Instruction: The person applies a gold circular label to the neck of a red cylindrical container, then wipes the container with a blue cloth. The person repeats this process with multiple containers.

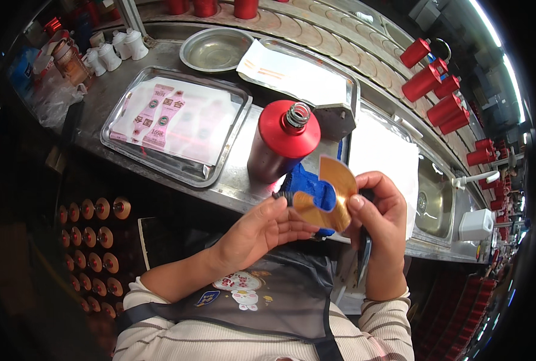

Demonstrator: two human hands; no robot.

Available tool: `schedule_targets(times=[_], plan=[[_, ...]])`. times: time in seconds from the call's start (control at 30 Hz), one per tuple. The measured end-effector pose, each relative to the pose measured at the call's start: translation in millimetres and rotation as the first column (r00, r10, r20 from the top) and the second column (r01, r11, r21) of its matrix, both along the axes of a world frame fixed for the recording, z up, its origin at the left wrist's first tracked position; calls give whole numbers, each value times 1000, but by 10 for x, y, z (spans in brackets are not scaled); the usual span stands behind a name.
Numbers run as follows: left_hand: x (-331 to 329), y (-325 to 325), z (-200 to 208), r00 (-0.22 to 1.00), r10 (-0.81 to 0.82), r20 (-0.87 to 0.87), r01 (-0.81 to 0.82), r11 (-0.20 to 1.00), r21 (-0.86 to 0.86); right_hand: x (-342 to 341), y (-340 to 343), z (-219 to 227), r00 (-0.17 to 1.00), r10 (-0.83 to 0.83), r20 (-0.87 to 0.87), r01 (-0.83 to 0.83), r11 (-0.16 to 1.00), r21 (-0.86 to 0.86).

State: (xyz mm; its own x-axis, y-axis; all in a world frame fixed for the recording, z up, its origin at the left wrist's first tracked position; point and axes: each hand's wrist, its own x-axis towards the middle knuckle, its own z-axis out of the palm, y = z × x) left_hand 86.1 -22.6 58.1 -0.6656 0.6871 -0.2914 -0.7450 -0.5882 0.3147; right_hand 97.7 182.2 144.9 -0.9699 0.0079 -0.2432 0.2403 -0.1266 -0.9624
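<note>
You hold a curved gold label (pixel 342 183) in your right hand (pixel 383 207), its edge pinched between thumb and fingers. Your left hand (pixel 256 225) is half-curled at the label's other end; whether it grips there, you cannot tell from this view. The label is raised near the metal counter's (pixel 235 191) front edge, before a blue piece (pixel 303 179) and beside an open-necked red bottle (pixel 280 141), left of which lies a metal tray (pixel 183 172) of pink-and-white sheets (pixel 174 117)
</note>
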Motion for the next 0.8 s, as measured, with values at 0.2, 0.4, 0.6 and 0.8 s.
schedule_targets(times=[0.2, 0.4, 0.6, 0.8], plan=[[-102, -49, 186, 744, 286, -604, -511, 825, -239, 66, -30, 34, 979, 61, -194, -40, 993, 111], [-390, 88, 112, 352, 342, -871, -853, 500, -149, -518, -73, -141, 927, -27, -374, 99, 980, 173], [-616, 119, -24, 324, 286, -902, -911, 351, -216, -1099, -40, -257, 967, 92, -239, -70, 992, 101], [-729, 50, -87, 439, 364, -821, -864, 423, -274, -1235, -139, -370, 984, 75, -160, -88, 993, -74]])
